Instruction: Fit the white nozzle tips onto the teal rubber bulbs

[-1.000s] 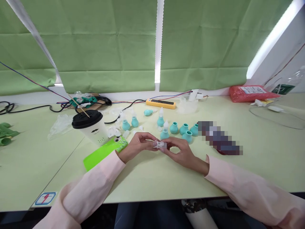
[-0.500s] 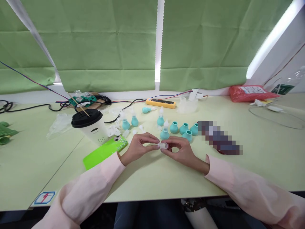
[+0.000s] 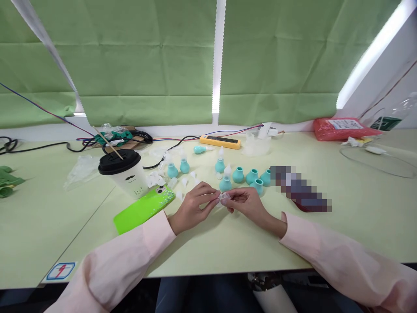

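Between the fingertips of both hands is a small clear plastic piece (image 3: 224, 197), partly hidden by the fingers. My left hand (image 3: 197, 205) pinches its left side with thumb and fingers. On the right, my right hand (image 3: 246, 203) grips the same piece, thumb in front. Just beyond the fingers stands a turquoise rubber bulb (image 3: 225, 184) with a clear nozzle on top. Several open-topped turquoise bulbs (image 3: 252, 176) stand to its right. Small white tips (image 3: 184, 182) lie scattered near my left hand.
A green phone (image 3: 140, 213) lies left of my left hand, beside a white paper cup (image 3: 132, 180) with black lid and stick. Behind are a yellow power strip (image 3: 220, 141) and cables. A blurred dark item (image 3: 301, 189) lies right, a red package (image 3: 343, 129) back right.
My left hand has turned and closed in nearer to the right one. The fingers now cover more of the clear piece, and my right thumb has shifted across its front.
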`<state>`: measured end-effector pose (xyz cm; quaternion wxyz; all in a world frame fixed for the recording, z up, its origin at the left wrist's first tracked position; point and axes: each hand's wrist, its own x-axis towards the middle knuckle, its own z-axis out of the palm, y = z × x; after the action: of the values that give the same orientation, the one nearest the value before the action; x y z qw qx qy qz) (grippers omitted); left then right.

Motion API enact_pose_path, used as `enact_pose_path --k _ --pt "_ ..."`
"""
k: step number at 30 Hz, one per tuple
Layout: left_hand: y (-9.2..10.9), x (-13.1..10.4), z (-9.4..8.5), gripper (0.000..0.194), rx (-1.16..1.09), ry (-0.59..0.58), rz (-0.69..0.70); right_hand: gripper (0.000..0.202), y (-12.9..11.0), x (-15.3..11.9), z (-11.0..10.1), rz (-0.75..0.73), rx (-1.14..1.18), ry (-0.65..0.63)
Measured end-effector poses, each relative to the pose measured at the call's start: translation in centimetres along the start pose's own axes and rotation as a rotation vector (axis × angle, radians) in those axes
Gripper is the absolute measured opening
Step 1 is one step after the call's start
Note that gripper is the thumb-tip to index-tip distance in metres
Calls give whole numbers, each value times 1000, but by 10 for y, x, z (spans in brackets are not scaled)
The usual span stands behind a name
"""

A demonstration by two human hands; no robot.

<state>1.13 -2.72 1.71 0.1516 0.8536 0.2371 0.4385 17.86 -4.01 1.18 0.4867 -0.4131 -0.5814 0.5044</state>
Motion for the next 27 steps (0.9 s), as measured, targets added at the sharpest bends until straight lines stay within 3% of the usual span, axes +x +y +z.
enact_pose_path --k 8,16,19,24,27 --pt "0 -1 5 20 -234 -93 -266 16 3 -1 1 -21 7 49" --pt "5 -6 16 24 -206 121 -292 19 0 1 1 -86 19 14" --pt "5 -6 17 23 -89 155 -173 19 2 1 1 -132 19 -7" --pt "-2 -9 14 28 319 164 242 17 10 -1 1 -138 14 -49" --pt "-6 -10 12 27 526 108 344 16 12 -2 2 -123 -16 -66"
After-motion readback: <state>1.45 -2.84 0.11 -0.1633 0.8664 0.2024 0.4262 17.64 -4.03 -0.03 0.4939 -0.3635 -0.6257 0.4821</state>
